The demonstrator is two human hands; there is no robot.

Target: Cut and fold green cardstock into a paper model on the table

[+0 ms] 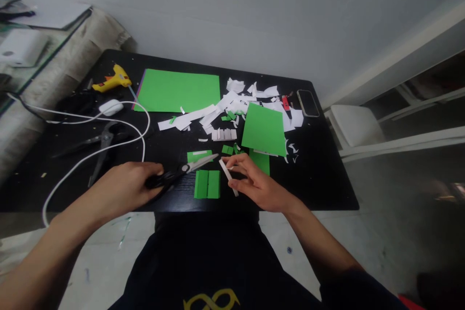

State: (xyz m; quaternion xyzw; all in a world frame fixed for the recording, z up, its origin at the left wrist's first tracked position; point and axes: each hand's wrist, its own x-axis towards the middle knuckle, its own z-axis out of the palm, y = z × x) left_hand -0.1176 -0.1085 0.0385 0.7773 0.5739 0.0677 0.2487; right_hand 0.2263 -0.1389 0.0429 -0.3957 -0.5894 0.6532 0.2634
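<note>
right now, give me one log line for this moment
left hand: holds scissors | right hand: pinches white strip | scissor tips close beside strip | folded green piece on black table between hands

The desk (327, 174) is matt black with a faint grain. The scissors (185, 169) have smooth, bright metal blades and dark plastic handles. The green sheet (178, 90) and white strip (225, 171) are matt paper; the glue gun (111, 80) at the back left corner is glossy yellow plastic.
</note>
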